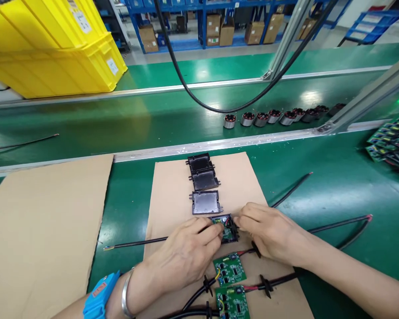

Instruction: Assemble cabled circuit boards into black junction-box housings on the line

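We'd best keep the circuit board [226, 233] level in its black housing [230, 242] on the cardboard [169, 186], left hand [191, 248] fingers curled over it, right hand [272, 228] fingers bunched alongside (either's grip we cannot tell)

board [227, 235] in the case [232, 241] partly hidden by left fingers [214, 232], lowest board [239, 306] below the case cut off by the bottom edge, pile [393, 144] right of it blurred and cut off, label [112, 67] upper left of it too small to read
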`<state>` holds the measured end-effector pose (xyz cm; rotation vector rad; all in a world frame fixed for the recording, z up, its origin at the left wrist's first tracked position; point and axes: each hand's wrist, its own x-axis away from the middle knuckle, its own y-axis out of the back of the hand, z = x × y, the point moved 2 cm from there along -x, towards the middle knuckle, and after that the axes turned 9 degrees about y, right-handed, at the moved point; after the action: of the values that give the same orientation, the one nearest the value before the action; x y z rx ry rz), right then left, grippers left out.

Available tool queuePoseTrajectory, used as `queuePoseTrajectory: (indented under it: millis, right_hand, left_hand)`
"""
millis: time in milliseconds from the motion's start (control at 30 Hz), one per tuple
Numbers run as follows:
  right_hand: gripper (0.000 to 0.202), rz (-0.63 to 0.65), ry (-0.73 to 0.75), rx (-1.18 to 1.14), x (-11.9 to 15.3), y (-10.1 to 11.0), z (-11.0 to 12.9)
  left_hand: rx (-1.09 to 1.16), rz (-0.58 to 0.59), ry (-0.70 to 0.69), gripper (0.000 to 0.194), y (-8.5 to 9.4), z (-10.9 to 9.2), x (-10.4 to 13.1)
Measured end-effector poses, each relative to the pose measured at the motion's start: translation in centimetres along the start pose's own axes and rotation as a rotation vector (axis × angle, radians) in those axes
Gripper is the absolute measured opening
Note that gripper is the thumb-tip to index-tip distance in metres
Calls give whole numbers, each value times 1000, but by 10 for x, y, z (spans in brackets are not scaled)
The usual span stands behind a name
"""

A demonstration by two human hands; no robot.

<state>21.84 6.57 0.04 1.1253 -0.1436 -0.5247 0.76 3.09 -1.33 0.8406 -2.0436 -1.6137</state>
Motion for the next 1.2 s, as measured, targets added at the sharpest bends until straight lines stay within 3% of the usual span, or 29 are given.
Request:
queuePoseTrajectory:
  millis: [200,533,767,933,1200]
  right_hand:
    - [30,58,57,195,4,-2,-4]
    - [20,134,132,526,-4,-5,15]
    - [16,142,77,345,-2,-4,2]
    - [24,46,-4,167,7,-6,-12]
    - [31,-62,97,216,10,-13,-13]
  left_hand:
    - [-83,-25,-34,23,2,-1,0]
    - [-85,44,-14,32,10,-9,-4]
    - [-28,80,37,20,15,-8,-9]
    - [30,16,30,36,13,-1,-5]
    - [-91,95,42,35,16,-12,-12]
